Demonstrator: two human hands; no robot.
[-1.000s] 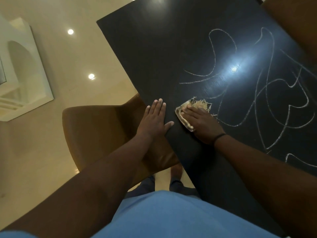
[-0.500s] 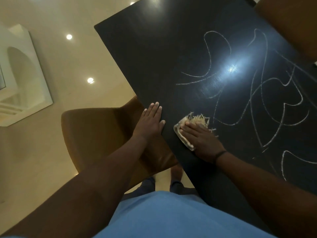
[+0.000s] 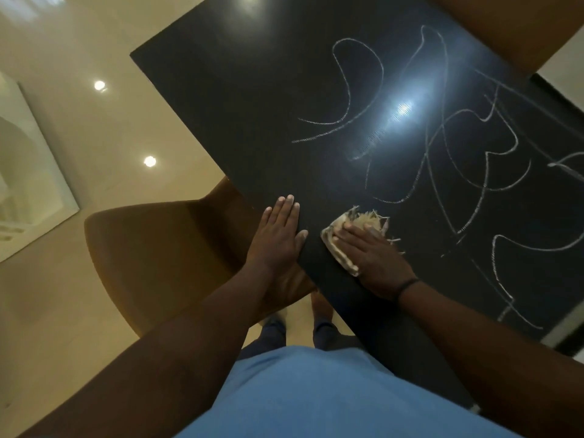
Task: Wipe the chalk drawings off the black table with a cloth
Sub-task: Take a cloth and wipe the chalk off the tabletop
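The black table (image 3: 252,99) fills the upper right of the head view. White chalk drawings (image 3: 458,159) loop across its middle and right side. A frayed beige cloth (image 3: 366,219) lies on the table near its near-left edge. My right hand (image 3: 373,257) presses flat on the cloth, fingers pointing up-left, covering most of it. My left hand (image 3: 279,235) rests flat on the table's edge just left of the cloth, fingers together, holding nothing.
A brown chair (image 3: 158,257) stands under the table's near-left edge, below my left arm. Another brown chair (image 3: 521,26) is at the table's far right. A glossy beige floor (image 3: 79,137) lies to the left, with a white frame (image 3: 28,184) beside it.
My right hand has slid the cloth a little toward me along the table. The chalk lines nearest the cloth look fainter and shorter. My left hand stays flat on the table's edge.
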